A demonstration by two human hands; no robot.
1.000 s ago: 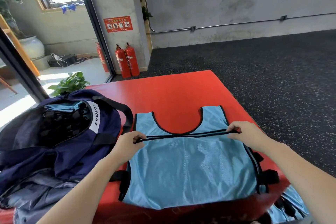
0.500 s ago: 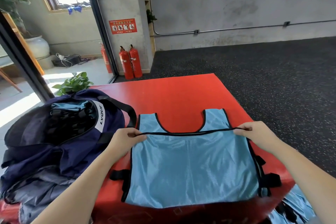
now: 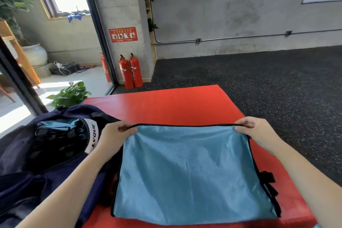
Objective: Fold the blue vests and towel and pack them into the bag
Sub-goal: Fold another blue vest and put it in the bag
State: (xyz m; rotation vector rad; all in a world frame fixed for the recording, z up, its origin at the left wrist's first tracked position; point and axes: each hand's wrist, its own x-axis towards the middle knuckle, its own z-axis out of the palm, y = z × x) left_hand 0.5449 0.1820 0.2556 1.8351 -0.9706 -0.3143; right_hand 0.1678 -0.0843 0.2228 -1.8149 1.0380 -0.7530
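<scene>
Navy bag (image 3: 55, 153) beside blue vest (image 3: 190, 176); red extinguishers (image 3: 131, 70) beyond.

The vest (image 3: 190, 172) is lying on the mat (image 3: 166, 105), at its near edge. The bag (image 3: 46, 153) is sitting just left of the vest, with folded cloth (image 3: 55, 124) lying inside it. A potted plant (image 3: 69, 94) is standing behind the bag. Two fire extinguishers (image 3: 130, 70) are standing beyond the mat, against the pillar (image 3: 118, 5).

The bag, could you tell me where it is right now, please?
The bag lies open at the head view's lower left, on the red mat's left edge beside the vest, just behind the left hand.
</scene>
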